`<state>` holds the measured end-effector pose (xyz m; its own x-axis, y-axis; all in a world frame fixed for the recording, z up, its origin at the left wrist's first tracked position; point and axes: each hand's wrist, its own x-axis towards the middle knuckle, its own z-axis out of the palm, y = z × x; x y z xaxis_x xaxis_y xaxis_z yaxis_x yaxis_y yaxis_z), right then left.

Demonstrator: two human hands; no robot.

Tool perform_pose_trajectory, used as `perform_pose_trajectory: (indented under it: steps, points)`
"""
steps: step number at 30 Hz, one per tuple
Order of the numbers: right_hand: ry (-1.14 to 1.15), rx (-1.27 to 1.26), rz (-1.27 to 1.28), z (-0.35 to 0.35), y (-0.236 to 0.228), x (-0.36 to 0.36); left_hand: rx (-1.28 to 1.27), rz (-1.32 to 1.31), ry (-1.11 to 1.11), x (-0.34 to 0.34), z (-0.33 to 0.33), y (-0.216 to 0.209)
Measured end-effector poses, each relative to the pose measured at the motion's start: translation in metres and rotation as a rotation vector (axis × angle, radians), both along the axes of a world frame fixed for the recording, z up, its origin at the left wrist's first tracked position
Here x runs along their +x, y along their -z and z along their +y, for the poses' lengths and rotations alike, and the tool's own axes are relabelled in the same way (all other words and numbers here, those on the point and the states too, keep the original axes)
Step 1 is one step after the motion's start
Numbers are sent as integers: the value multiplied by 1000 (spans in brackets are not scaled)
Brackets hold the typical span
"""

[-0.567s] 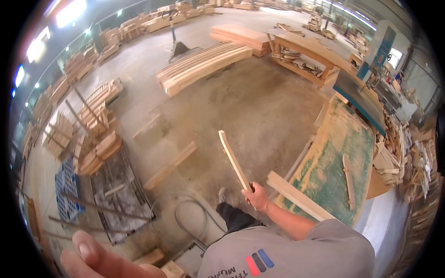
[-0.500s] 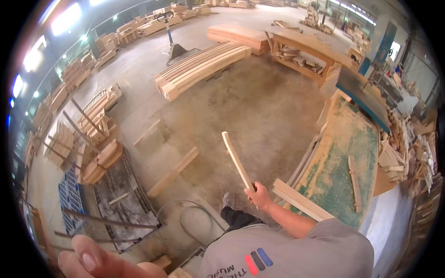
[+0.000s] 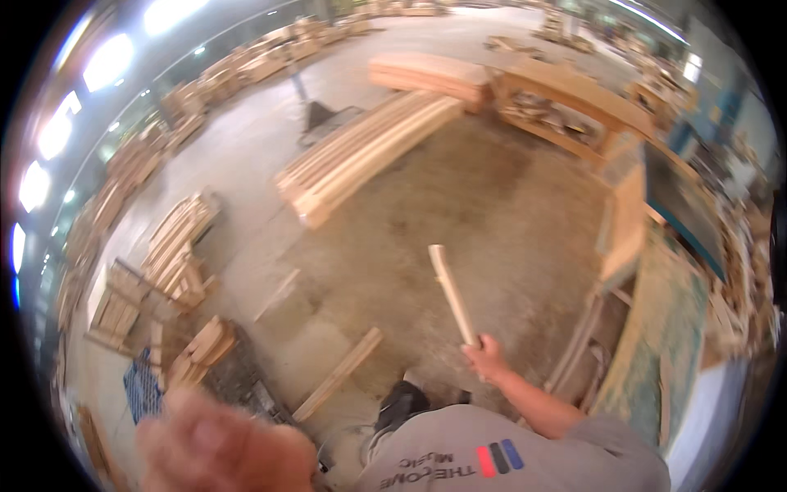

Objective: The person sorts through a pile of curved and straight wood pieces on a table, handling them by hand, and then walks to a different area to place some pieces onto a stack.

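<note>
In my right hand [image 3: 487, 359] is the lower end of a slim, pale wooden strip [image 3: 452, 295]. My fingers are wrapped round it, and it points up and away over the concrete floor. Very close at the lower left, my left hand [image 3: 221, 439] is a blur, and its fingers are too smeared to show whether they hold anything. A loose wooden board [image 3: 338, 374] lies on the floor between my two hands, with a thinner strip [image 3: 277, 295] farther off.
Ahead stands a long stack of boards [image 3: 369, 156], with reddish panels [image 3: 430, 74] and a wooden workbench [image 3: 574, 90] behind. To the right runs a worn green tabletop [image 3: 656, 320]. Curved wooden parts [image 3: 201, 348] are piled at the left. A pallet jack [image 3: 324, 119] stands farther back.
The view has shifted as my body turned. My right hand, still gripping the strip, sits farther right. My left hand has come up and blurred.
</note>
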<state>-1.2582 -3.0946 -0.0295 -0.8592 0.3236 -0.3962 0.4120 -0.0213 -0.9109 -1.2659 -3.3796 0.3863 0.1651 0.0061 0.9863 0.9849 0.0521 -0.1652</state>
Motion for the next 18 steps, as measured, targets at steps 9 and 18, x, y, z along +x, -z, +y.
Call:
perform_pose_trajectory:
  steps: [9, 18]
  points:
    - [-2, 47, 17, 44, -26, -186, -508, -1618, -123, -298, -11, 196]
    - [-214, 155, 40, 58, -55, -409, -665, -2074, 209, -509, 111, 317]
